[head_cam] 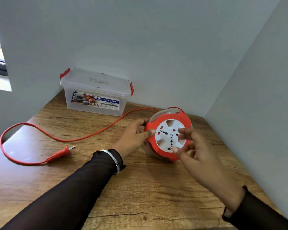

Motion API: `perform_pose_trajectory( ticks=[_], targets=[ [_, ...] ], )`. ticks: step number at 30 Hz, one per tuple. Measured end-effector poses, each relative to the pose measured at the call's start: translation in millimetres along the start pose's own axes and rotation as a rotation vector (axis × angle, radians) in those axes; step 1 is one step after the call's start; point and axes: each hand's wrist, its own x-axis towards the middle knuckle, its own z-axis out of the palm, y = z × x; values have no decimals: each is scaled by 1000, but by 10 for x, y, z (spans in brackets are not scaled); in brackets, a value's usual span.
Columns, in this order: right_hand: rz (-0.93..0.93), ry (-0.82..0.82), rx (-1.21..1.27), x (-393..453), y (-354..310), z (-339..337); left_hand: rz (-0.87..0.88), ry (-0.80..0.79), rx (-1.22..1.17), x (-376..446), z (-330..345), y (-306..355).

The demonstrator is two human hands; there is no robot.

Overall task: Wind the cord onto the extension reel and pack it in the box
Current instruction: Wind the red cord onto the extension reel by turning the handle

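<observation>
From the head camera we had the reel (170,136) standing on edge near the right back corner of the wooden table (140,188), its white socket face turned toward us. Our left hand (136,135) gripped the red rim on its left side, thumb pressed on the front and fingers curled behind. Our right hand (194,146) hovered at the white face, fingers spread and loosely bent, tips touching or just off the plastic; the blur kept us from telling whether they pinched anything.

The cord (83,138) was almost wholly unwound: it left the top of the reel, ran leftward across the table, looped past the left edge and came back to the plug (61,153) lying flat. The box (96,93) sat at the back, well apart from the reel, lid on and red clips down.

We judged ourselves at the very start of winding. Next, the left hand needed to hold the frame steady while the right turned the white centre, drawing the cord in evenly so the plug did not snag on the table edge.
</observation>
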Motion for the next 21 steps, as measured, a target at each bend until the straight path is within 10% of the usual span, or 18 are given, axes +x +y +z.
perform_pose_trajectory(
  ticks=[4,7,13,21],
  targets=[
    [-600,-212,-892,254,26,-161,1,-23,-35,-25,-21,53],
    [-686,-425,-1205,380,52,-166,3,-61,-102,-41,-34,88],
    [-766,-495,-1348,635,124,-106,87,-84,-59,-53,-25,121],
    [-617,-113,-1174,575,346,69,142,74,42,-79,60,102]
  ],
)
